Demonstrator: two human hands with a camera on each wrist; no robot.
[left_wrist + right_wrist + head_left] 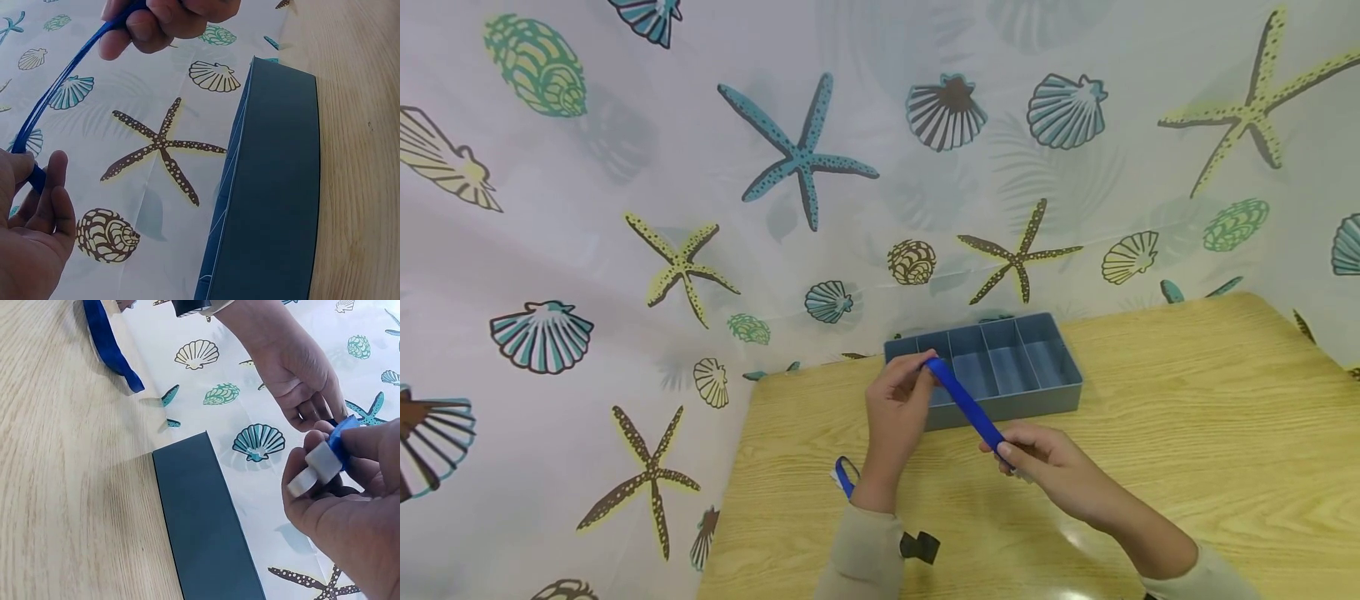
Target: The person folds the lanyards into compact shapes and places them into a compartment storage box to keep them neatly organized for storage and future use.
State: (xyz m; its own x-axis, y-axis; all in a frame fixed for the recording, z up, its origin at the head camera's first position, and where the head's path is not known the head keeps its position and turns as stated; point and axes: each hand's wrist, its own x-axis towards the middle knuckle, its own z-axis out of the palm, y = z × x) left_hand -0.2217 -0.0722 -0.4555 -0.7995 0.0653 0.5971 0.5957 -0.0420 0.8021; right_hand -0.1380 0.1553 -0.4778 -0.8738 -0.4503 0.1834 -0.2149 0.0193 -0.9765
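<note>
A blue ribbon-like strap [966, 404] is stretched between two hands, above the near side of a grey-blue compartment tray [1022, 407]. My left hand [898, 412] pinches its upper end between thumb and fingers. At the lower end, my right hand [1052, 467] grips the strap with the thumb on top. A white tab [314, 470] sticks out from the right hand's fingers in the right wrist view. Seen from the left wrist, the strap [65, 75] runs taut from one hand to the other, slightly creased lengthwise.
A second blue strap [109, 344], with a white piece at its end in the head view, lies on the wooden table [1187, 433] beside my left forearm. The tray stands near the back edge, before a shell-and-starfish patterned cloth [865, 67]. A black piece [921, 547] shows by my left sleeve.
</note>
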